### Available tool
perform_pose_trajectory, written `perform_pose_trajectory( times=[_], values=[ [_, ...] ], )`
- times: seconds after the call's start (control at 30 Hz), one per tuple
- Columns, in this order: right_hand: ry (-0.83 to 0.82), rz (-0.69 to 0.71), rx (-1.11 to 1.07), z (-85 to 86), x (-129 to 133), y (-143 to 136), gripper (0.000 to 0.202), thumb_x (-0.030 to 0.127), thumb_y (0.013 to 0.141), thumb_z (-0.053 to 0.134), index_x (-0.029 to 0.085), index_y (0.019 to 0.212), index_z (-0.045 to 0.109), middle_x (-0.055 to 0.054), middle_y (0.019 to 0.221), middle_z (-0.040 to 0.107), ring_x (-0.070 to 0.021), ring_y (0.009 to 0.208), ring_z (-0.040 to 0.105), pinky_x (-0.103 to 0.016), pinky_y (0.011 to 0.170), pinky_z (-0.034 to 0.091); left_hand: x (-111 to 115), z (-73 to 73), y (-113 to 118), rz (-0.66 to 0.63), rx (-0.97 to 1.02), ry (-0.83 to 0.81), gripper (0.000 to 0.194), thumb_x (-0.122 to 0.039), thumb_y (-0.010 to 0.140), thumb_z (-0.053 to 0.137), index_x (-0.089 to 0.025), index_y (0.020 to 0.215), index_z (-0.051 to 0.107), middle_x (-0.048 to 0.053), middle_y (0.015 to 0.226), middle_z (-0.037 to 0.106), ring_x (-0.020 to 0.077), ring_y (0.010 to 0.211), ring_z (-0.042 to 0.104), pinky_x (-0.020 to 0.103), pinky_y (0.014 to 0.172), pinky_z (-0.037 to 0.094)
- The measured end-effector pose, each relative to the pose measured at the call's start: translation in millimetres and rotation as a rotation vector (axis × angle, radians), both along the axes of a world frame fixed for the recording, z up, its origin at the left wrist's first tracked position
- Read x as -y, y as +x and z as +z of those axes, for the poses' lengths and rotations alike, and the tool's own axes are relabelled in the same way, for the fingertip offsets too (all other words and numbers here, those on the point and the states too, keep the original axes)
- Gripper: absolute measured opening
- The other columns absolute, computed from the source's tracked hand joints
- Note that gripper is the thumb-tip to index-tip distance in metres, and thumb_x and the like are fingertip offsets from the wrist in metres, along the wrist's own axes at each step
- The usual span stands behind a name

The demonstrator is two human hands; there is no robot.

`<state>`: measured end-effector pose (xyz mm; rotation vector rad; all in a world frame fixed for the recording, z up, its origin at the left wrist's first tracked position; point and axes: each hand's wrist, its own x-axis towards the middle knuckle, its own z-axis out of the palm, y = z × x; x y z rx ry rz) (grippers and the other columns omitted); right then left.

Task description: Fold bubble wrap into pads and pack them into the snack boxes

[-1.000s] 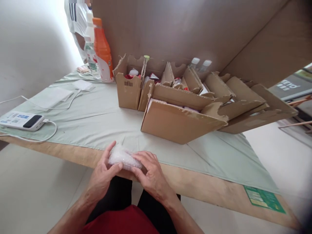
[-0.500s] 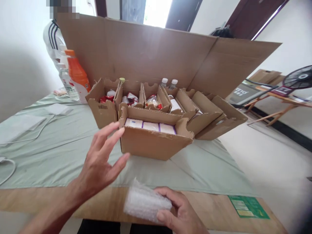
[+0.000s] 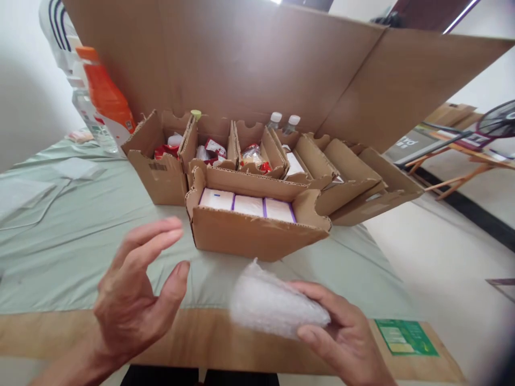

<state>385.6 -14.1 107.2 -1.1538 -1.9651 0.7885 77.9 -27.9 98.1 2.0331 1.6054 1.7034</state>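
Green cloth [image 3: 80, 252] covers the table, with cardboard boxes [image 3: 249, 230] standing under a tall cardboard sheet [image 3: 241, 59]. Near the table's front edge, the right hand [image 3: 341, 338] grips a bubble-wrap bundle [image 3: 273, 305], while the left hand [image 3: 137, 295] hovers beside it, fingers spread and empty.

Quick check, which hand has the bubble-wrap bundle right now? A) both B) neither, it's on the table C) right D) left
C: the right hand grips the bubble-wrap bundle from below, while the left hand is open beside it, fingers spread, touching nothing.
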Motion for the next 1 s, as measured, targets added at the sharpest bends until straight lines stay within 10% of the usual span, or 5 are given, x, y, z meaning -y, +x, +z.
perform_pose_trajectory(
  times=[0.23, 0.53, 0.77, 0.87, 1.0],
  values=[
    [0.285, 0.045, 0.056, -53.0, 26, -77, 0.037, 0.032, 0.096, 0.069, 0.024, 0.131, 0.063, -0.009, 0.113, 0.078, -0.0258, 0.098, 0.073, -0.041, 0.087, 0.06, 50, -58.0, 14, -0.35, 0.632, -0.767, 0.072, -0.065, 0.095, 0.058, -0.025, 0.152, 0.041, 0.015, 0.121, 0.074, 0.0298, 0.105, 0.075, 0.043, 0.083, 0.064],
    [-0.051, 0.001, 0.009, -59.3, 37, -100, 0.019, 0.025, 0.1, 0.055, 0.024, 0.09, 0.071, -0.001, 0.082, 0.074, -0.0184, 0.077, 0.068, -0.032, 0.075, 0.056, 42, -68.4, -8, -0.488, 0.637, -0.814, 0.072, -0.036, 0.086, 0.065, -0.022, 0.152, 0.041, 0.012, 0.116, 0.073, 0.023, 0.088, 0.073, 0.038, 0.077, 0.06],
    [0.246, 0.044, 0.111, -13.0, 14, -106, 0.019, 0.022, 0.1, 0.055, 0.024, 0.1, 0.074, -0.001, 0.093, 0.08, -0.0181, 0.08, 0.072, -0.033, 0.078, 0.055, 10, -4.5, -38, -0.367, 0.106, -0.496, 0.074, -0.036, 0.081, 0.075, -0.03, 0.15, 0.049, 0.01, 0.147, 0.06, 0.0321, 0.141, 0.052, 0.052, 0.119, 0.039],
    [0.366, 0.121, 0.149, 17.1, 7, -105, 0.019, 0.021, 0.101, 0.056, 0.024, 0.101, 0.075, -0.001, 0.093, 0.08, -0.0179, 0.081, 0.072, -0.033, 0.079, 0.055, -8, 14.7, -22, -0.593, -0.089, -0.655, 0.032, -0.034, 0.08, 0.071, -0.025, 0.111, 0.072, 0.004, 0.109, 0.074, 0.0264, 0.108, 0.067, 0.039, 0.097, 0.052],
    [0.326, -0.185, 0.074, 33.8, 7, -70, 0.014, 0.03, 0.096, 0.064, 0.026, 0.095, 0.077, 0.0, 0.082, 0.076, -0.0176, 0.073, 0.069, -0.031, 0.071, 0.056, -18, -4.7, -36, -0.736, -0.121, -1.112, 0.019, -0.034, 0.079, 0.062, -0.019, 0.068, 0.062, -0.003, 0.064, 0.057, 0.0135, 0.059, 0.052, 0.023, 0.053, 0.037]
  ],
)
